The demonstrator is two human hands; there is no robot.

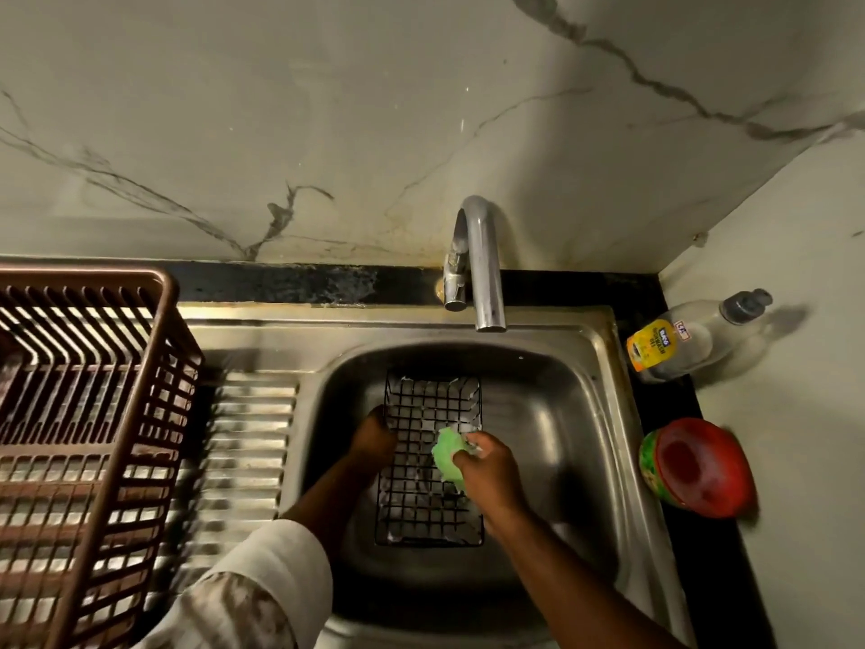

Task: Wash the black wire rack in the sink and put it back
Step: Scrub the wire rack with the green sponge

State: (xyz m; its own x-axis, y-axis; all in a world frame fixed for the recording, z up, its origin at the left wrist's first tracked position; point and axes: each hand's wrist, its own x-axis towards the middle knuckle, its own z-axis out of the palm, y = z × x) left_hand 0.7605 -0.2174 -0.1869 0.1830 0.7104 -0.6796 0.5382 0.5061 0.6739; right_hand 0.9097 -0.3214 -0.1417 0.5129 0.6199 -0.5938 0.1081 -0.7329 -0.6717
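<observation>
At the lower centre, the left hand [374, 437] is gripping the soapy black wire rack [430, 461] inside the sink [585, 414], while the right hand [487, 466] is pinching a green scrubber [447, 454] on it; rinsing and putting back are still remaining.

Black counter [730, 545] bears a soap bottle [678, 341] and, seemingly, a red-lidded jar [697, 468].

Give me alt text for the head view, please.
Black wire rack lies in the steel sink; the left hand holds its left edge while the right hand scrubs it with a green scrubber. The faucet shows no water running.
</observation>
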